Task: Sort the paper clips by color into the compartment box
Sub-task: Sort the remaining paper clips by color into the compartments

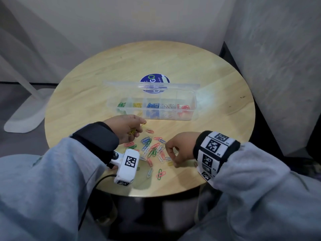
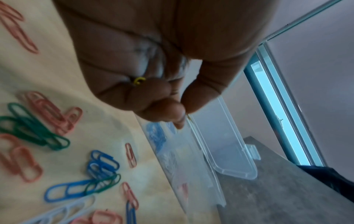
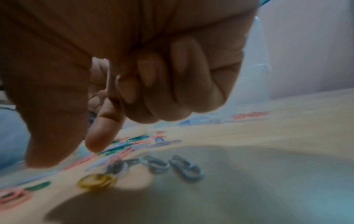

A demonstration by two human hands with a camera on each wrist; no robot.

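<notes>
A clear compartment box stands open mid-table, holding green, yellow, blue, white and red clips in separate cells. Loose mixed clips lie in front of it. My left hand hovers near the box's front wall, gripping yellow clips in curled fingers and pinching one more between thumb and forefinger. My right hand hangs over the pile's right side, three fingers curled in, forefinger and thumb pointing down above a yellow clip. Whether it holds anything is unclear.
The box's lid lies open toward the back, over a blue round sticker. The round wooden table sits against grey walls, with a white stand base on the floor at left. Pale clips lie under the right hand.
</notes>
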